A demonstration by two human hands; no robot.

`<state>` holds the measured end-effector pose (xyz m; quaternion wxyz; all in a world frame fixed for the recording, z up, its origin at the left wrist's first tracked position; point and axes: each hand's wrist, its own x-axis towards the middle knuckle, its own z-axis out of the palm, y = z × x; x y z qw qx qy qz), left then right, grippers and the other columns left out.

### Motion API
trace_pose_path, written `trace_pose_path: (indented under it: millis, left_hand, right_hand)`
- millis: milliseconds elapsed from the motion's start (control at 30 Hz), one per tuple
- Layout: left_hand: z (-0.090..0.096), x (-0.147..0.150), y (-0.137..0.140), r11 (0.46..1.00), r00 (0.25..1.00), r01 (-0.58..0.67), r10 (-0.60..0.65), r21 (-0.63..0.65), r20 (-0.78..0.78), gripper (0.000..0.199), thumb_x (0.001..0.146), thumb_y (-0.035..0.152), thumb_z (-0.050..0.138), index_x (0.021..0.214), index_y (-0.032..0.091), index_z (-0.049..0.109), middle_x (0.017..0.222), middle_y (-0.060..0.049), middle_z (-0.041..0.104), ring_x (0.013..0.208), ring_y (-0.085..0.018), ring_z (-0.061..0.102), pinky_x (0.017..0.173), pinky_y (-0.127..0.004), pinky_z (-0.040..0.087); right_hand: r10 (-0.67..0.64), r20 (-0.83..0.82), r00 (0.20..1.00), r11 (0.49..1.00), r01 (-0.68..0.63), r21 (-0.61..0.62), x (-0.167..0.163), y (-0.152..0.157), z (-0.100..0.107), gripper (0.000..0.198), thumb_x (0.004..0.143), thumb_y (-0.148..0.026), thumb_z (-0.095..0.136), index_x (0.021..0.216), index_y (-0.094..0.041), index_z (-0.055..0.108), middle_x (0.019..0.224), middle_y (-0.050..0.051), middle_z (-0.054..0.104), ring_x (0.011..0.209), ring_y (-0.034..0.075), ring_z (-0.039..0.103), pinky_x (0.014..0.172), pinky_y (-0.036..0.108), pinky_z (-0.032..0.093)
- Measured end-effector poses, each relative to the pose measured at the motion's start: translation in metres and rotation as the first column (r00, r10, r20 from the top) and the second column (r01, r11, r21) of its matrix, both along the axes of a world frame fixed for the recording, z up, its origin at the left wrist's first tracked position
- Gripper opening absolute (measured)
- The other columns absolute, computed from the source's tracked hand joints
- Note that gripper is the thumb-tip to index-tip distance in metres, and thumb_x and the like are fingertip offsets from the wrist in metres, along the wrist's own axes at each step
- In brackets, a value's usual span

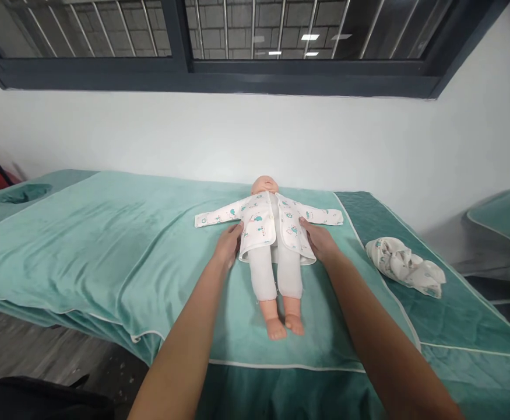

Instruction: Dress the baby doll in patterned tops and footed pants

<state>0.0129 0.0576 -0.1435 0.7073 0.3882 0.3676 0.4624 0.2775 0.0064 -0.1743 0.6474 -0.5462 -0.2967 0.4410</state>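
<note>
A baby doll (264, 274) lies on its back on the green bed cover, head toward the wall and bare feet toward me. It wears a white printed baby jacket (258, 226), open down the front with both sleeves spread sideways, over white padded legs. At the jacket's left side, below the sleeve, my left hand (228, 245) is closed on the edge, its fingertips partly hidden. My right hand (320, 239) grips the opposite side, thumb on top of the fabric and the other fingers out of sight beneath.
A crumpled white printed cloth (405, 265) lies on the darker green mattress cover (451, 326) to the right. Behind the bed rises a white wall (150, 134) under a barred window (255, 76). A black object (40, 399) is at the lower left, beside the bed.
</note>
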Motion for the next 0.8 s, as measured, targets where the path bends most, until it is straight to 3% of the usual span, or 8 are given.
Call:
trace_pose_path:
  millis: [167, 367, 800]
  left_hand:
    - [0.008, 0.01, 0.012, 0.974, 0.981, 0.151, -0.127, -0.167, 0.144, 0.033, 0.09, 0.032, 0.065, 0.111, 0.008, 0.069, 0.101, -0.016, 0.076, 0.093, -0.023, 0.074, 0.092, -0.035, 0.059]
    - [0.007, 0.023, 0.023, 0.959, 0.954, 0.205, -0.15, -0.198, 0.26, 0.034, 0.09, 0.027, 0.063, 0.115, 0.005, 0.067, 0.101, -0.015, 0.077, 0.093, -0.023, 0.075, 0.094, -0.034, 0.059]
    - [0.007, 0.049, 0.059, 0.969, 0.953, 0.189, -0.142, -0.158, 0.269, 0.039, 0.087, 0.029, 0.065, 0.12, 0.008, 0.066, 0.109, -0.014, 0.076, 0.103, -0.026, 0.072, 0.1, -0.037, 0.057]
  right_hand:
    - [0.169, -0.166, 0.972, 0.985, -0.173, -0.01, 0.001, 0.011, 0.015, 0.014, 0.086, -0.03, 0.069, 0.094, -0.019, 0.066, 0.087, 0.007, 0.077, 0.083, 0.024, 0.073, 0.078, 0.038, 0.064]
    - [0.31, -0.254, 0.916, 0.95, -0.306, 0.059, 0.0, 0.008, 0.022, 0.015, 0.094, -0.024, 0.057, 0.103, -0.017, 0.067, 0.092, 0.006, 0.077, 0.089, 0.023, 0.074, 0.082, 0.036, 0.064]
    - [0.224, -0.275, 0.935, 0.968, -0.181, 0.173, -0.009, 0.015, 0.023, 0.029, 0.088, -0.023, 0.064, 0.117, -0.025, 0.062, 0.107, 0.002, 0.076, 0.098, 0.023, 0.073, 0.085, 0.037, 0.064]
